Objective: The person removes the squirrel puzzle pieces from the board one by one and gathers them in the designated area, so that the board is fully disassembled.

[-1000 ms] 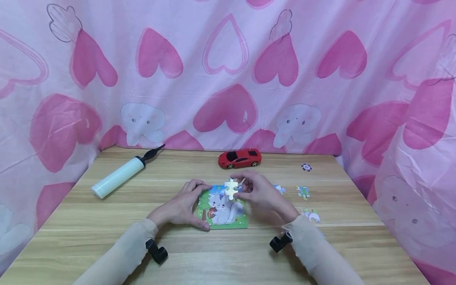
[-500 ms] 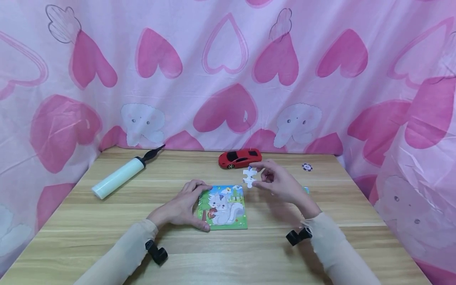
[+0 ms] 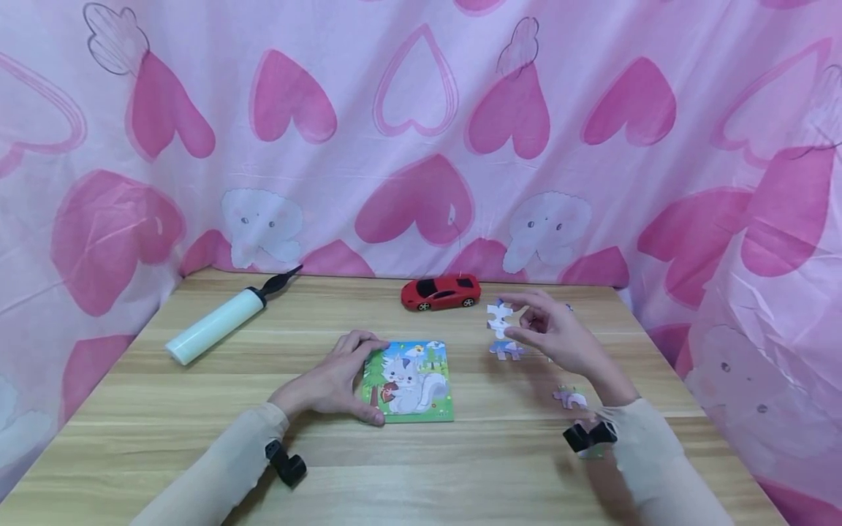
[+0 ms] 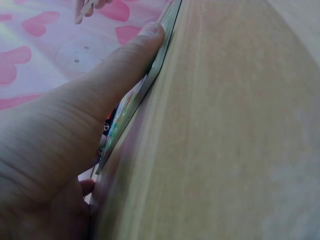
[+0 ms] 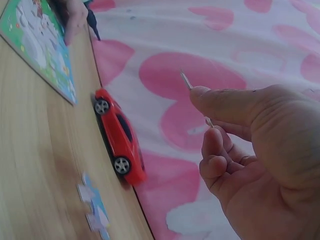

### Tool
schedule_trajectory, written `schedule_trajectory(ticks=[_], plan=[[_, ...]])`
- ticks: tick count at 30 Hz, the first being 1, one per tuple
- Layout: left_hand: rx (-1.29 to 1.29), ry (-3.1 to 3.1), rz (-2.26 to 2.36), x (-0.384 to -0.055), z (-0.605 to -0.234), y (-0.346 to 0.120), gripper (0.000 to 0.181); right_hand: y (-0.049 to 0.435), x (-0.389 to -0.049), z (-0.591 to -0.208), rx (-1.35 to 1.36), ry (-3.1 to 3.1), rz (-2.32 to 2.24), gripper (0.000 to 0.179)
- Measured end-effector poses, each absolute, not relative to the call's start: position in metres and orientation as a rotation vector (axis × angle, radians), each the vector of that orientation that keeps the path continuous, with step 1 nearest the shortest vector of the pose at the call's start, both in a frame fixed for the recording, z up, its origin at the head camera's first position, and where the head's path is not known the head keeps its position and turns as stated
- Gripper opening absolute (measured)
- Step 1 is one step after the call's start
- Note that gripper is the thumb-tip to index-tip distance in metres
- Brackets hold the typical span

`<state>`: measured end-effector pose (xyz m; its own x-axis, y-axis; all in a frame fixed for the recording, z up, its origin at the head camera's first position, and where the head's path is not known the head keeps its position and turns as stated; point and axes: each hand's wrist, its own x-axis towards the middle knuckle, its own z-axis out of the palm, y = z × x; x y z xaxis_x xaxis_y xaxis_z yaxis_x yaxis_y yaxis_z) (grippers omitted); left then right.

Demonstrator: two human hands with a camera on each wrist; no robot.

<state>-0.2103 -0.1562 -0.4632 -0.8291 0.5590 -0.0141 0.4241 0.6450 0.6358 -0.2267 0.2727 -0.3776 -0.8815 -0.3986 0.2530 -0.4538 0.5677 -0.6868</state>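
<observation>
A square picture puzzle board point(image 3: 411, 387), showing a white squirrel on green and blue, lies on the table. My left hand point(image 3: 329, 380) holds it by its left side, thumb at the near corner and fingers at the far corner. My right hand point(image 3: 552, 329) pinches a jigsaw piece point(image 3: 498, 320) between thumb and fingers, above the table to the right of the board. Edge-on, that piece point(image 5: 185, 79) appears in the right wrist view. Below it another jigsaw piece point(image 3: 503, 351) lies flat on the wood.
Farther back stands a red toy car point(image 3: 442, 293). A hand pump point(image 3: 220, 324) with a black nozzle lies at the left. More jigsaw pieces lie at the right, one point(image 3: 569, 397) near the right wrist; others are partly hidden by the arm. A heart-patterned curtain point(image 3: 414, 95) surrounds the table.
My right hand has carried the jigsaw piece from over the board to the right, uncovering the board's upper right part. My left hand has stayed on the board.
</observation>
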Motion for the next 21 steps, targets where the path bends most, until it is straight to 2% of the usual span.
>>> schedule_trajectory(ticks=[8, 21], plan=[[0.796, 2.658, 0.930, -0.210, -0.462, -0.156, 0.126, 0.298, -0.216, -0.381, 0.706, -2.725, 1.265, 0.055], [0.795, 2.660, 0.931, -0.211, -0.463, -0.156, 0.126, 0.318, -0.206, -0.408, 0.703, -2.802, 1.340, 0.054]])
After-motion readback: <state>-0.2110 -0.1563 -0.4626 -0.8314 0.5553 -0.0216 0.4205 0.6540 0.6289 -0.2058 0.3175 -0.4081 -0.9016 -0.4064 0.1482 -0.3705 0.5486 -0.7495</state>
